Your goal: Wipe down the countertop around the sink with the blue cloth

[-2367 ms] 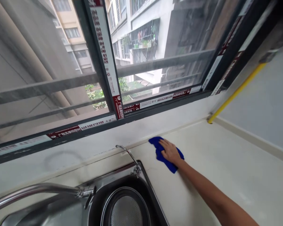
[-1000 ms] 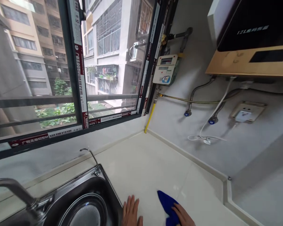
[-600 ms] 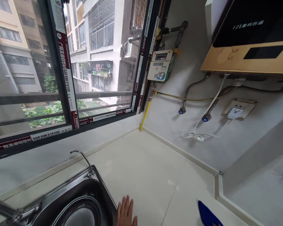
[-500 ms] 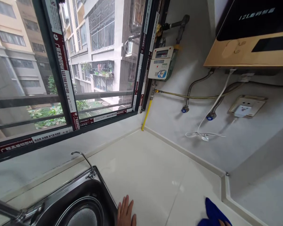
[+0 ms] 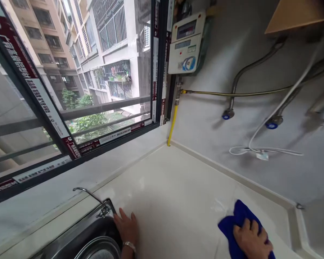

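My right hand (image 5: 252,240) presses a blue cloth (image 5: 236,223) flat against the cream countertop (image 5: 178,201), close to the right wall's low ledge. Its fingers curl over the cloth. My left hand (image 5: 126,226) rests flat, fingers stretched out, on the counter at the right rim of the steel sink (image 5: 78,235). A bracelet shows at that wrist. A round strainer (image 5: 101,250) sits in the sink just below the left hand.
A small thin tap (image 5: 93,198) stands at the sink's back corner. A yellow gas pipe (image 5: 172,124) drops into the far corner below a gas meter (image 5: 183,45). Hoses with blue valves (image 5: 228,114) and a loose white cable (image 5: 259,151) hang on the right wall. The window runs along the back.
My right hand has carried the blue cloth from near the window sill to the right, by the wall ledge. My left hand has come down beside the sink. The view has dropped lower.
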